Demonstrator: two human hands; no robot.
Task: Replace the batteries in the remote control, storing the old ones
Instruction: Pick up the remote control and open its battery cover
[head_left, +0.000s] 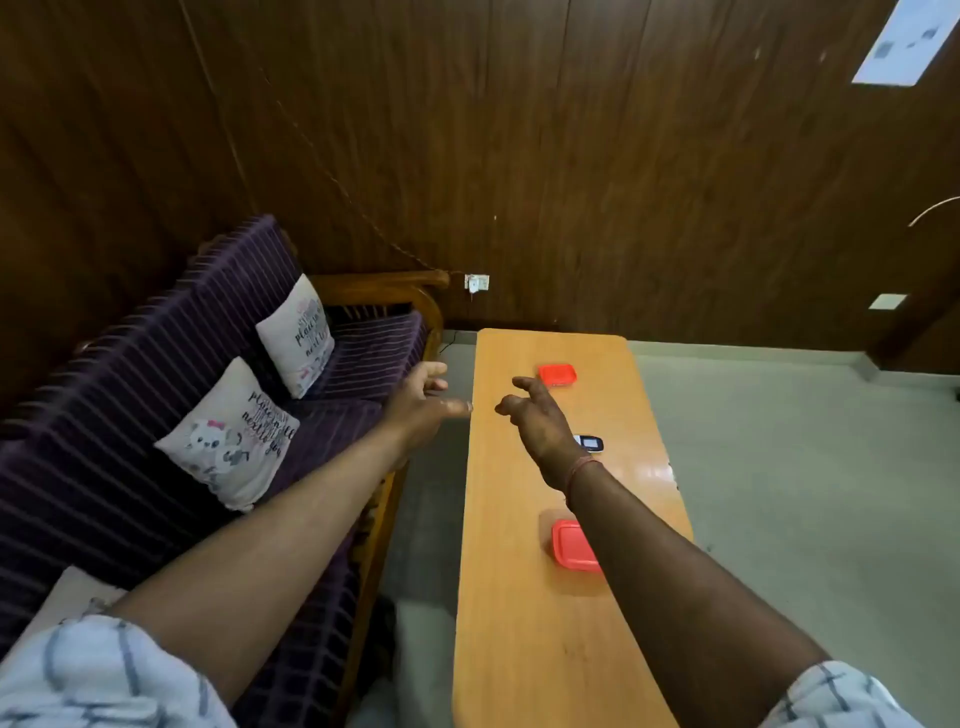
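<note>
While both empty hands hover, a cushion (228, 434) reads "next to you".

On the wooden table (519, 597) sat two red containers, one (557, 375) at its far end and one (571, 545) nearer the camera, plus one remote control (590, 443) between them (partly hidden by a wrist). Left of the table, a sofa (156, 415) bore two printed cushions (228, 441) (298, 335).
</note>
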